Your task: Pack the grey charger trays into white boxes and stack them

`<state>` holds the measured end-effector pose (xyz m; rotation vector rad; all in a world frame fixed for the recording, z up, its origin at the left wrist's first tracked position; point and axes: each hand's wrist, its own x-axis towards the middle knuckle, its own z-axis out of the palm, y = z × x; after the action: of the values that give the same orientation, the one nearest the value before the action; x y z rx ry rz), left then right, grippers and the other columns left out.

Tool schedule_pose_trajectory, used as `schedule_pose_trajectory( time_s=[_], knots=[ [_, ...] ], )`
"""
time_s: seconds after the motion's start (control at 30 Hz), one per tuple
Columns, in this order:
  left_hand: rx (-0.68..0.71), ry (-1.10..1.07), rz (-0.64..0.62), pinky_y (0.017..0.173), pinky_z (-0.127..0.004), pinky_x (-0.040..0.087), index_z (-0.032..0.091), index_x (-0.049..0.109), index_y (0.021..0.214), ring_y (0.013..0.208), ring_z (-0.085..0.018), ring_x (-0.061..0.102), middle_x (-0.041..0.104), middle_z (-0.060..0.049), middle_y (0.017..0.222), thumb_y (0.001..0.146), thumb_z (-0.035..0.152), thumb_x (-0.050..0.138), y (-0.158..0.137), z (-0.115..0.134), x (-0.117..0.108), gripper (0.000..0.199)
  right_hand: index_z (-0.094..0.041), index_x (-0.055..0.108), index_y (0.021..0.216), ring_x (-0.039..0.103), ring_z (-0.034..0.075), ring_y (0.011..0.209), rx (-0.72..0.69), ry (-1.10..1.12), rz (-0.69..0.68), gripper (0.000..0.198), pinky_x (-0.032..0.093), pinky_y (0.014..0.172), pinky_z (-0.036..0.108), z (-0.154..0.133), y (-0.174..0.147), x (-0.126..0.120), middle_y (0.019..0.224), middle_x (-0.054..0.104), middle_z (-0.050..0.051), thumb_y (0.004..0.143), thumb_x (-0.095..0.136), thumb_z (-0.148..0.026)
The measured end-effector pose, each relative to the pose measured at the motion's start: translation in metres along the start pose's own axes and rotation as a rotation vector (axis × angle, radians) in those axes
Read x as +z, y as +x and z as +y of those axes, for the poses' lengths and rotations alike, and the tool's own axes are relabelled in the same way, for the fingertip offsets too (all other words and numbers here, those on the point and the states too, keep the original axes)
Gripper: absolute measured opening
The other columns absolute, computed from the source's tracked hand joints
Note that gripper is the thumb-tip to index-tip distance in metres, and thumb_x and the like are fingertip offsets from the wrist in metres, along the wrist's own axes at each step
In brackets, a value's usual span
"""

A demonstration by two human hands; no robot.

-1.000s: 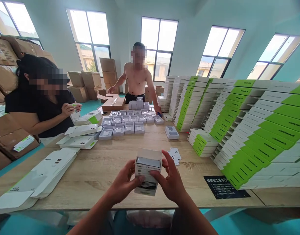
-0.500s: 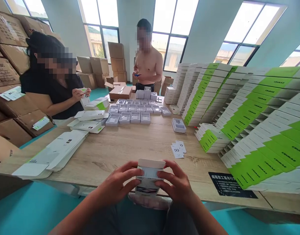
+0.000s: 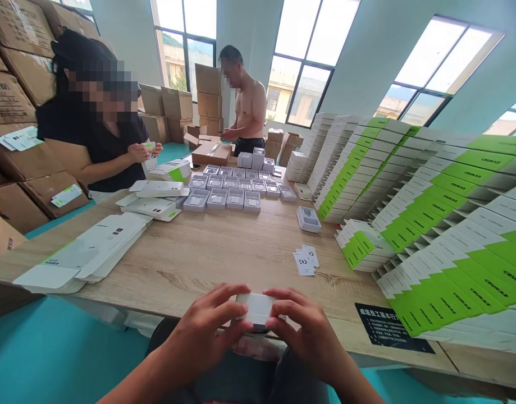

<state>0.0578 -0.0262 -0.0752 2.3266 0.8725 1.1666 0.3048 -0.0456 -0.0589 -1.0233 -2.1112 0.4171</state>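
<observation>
A small white carton (image 3: pixel 258 308) is gripped between my two hands at the table's near edge, its white end flap folded down over the opening. My left hand (image 3: pixel 218 317) pinches its left side, fingertips on the flap's corner. On the other side my right hand (image 3: pixel 302 320) holds the carton with thumb and fingers. The carton's lower part is mostly hidden by my hands. Beyond it lie a few white printed cards (image 3: pixel 305 260) on the table. Farther off sits a single white plastic tray (image 3: pixel 308 219).
Rows of white trays (image 3: pixel 218 197) fill the table's far middle. Flattened cartons (image 3: pixel 93 247) lie at left, tall stacks of white-and-green boxes (image 3: pixel 447 264) at right. A black printed sheet (image 3: pixel 392 327) lies near the right edge. Two people (image 3: pixel 97 123) stand across the table.
The carton's raised flap has come down and covers the opening where the inside showed before. My view has tilted slightly. The far person has turned to the left.
</observation>
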Motion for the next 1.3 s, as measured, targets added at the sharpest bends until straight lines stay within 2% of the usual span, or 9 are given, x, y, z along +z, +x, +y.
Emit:
schedule_pose_trajectory(
  time_s=[0.07,0.17,0.23,0.4,0.53,0.8,0.97,1.1,1.3],
  knots=[
    [-0.104,-0.012,0.067,0.086,-0.029,0.06,0.027,0.069,0.1,0.098,-0.02,0.073,0.074,-0.005,0.121,0.093,0.026,0.067,0.002,0.005,0.006,0.008,-0.026,0.064,0.1,0.072,0.021,0.104,-0.007,-0.029,0.055,0.003,0.058,0.088,0.033,0.0,0.002,0.005,0.114,0.076,0.006,0.098,0.062,-0.026],
    [-0.304,-0.084,0.126,0.056,-0.021,0.059,0.031,0.068,0.117,0.077,-0.016,0.072,0.076,-0.003,0.117,0.092,0.034,0.068,0.003,0.01,0.013,0.026,-0.026,0.061,0.114,0.074,0.02,0.099,-0.033,-0.045,0.145,0.015,0.06,0.084,0.032,0.004,0.002,0.014,0.112,0.077,0.008,0.099,0.06,-0.027],
    [-0.407,-0.16,0.128,0.047,-0.019,0.055,0.032,0.069,0.121,0.075,-0.016,0.072,0.076,-0.003,0.116,0.091,0.037,0.067,0.005,0.014,0.013,0.03,-0.026,0.061,0.108,0.075,0.02,0.097,0.006,-0.026,0.16,0.009,0.06,0.081,0.03,0.005,0.001,0.016,0.111,0.078,0.007,0.1,0.059,-0.028],
    [-0.427,-0.329,0.132,0.078,-0.028,0.064,0.029,0.079,0.107,0.106,-0.024,0.073,0.075,-0.005,0.12,0.091,0.033,0.068,0.01,0.017,0.009,0.02,-0.025,0.061,0.094,0.075,0.021,0.1,0.092,0.015,0.111,0.006,0.06,0.083,0.031,0.001,0.001,0.011,0.11,0.078,0.008,0.099,0.059,-0.028],
    [-0.421,-0.356,0.112,0.087,-0.033,0.064,0.029,0.081,0.101,0.111,-0.026,0.072,0.077,-0.005,0.117,0.091,0.032,0.068,0.013,0.016,0.007,0.017,-0.025,0.064,0.094,0.076,0.021,0.099,0.111,0.026,0.073,0.006,0.06,0.083,0.031,0.001,0.003,0.006,0.112,0.079,0.007,0.098,0.061,-0.028],
    [-0.288,-0.224,0.038,0.092,-0.034,0.063,0.033,0.08,0.109,0.105,-0.024,0.075,0.078,-0.003,0.117,0.094,0.028,0.065,0.01,0.007,0.002,0.021,-0.026,0.067,0.104,0.075,0.022,0.103,-0.117,0.022,0.076,0.009,0.062,0.085,0.034,0.009,0.003,-0.001,0.117,0.077,0.01,0.097,0.065,-0.03],
    [0.027,-0.103,0.051,0.089,-0.031,0.063,0.033,0.074,0.122,0.105,-0.022,0.075,0.076,-0.006,0.123,0.094,0.018,0.064,0.002,-0.013,0.002,0.032,-0.028,0.06,0.129,0.074,0.022,0.108,-0.292,-0.065,0.094,0.035,0.063,0.087,0.037,0.024,-0.006,0.0,0.122,0.075,0.014,0.094,0.069,-0.026],
    [0.237,-0.042,0.062,0.088,-0.032,0.063,0.031,0.069,0.128,0.105,-0.022,0.075,0.072,-0.01,0.129,0.092,0.014,0.067,-0.001,-0.028,0.001,0.04,-0.03,0.061,0.131,0.074,0.024,0.108,-0.299,-0.122,0.158,0.043,0.064,0.087,0.038,0.033,-0.016,0.009,0.125,0.074,0.013,0.091,0.071,-0.019],
    [0.24,-0.043,0.102,0.091,-0.031,0.06,0.034,0.066,0.128,0.107,-0.02,0.073,0.069,-0.008,0.134,0.09,0.007,0.066,-0.01,-0.038,0.017,0.047,-0.031,0.067,0.121,0.074,0.023,0.105,-0.218,-0.13,0.242,0.034,0.065,0.085,0.038,0.026,-0.019,0.022,0.124,0.074,0.01,0.091,0.068,-0.015]
  ],
)
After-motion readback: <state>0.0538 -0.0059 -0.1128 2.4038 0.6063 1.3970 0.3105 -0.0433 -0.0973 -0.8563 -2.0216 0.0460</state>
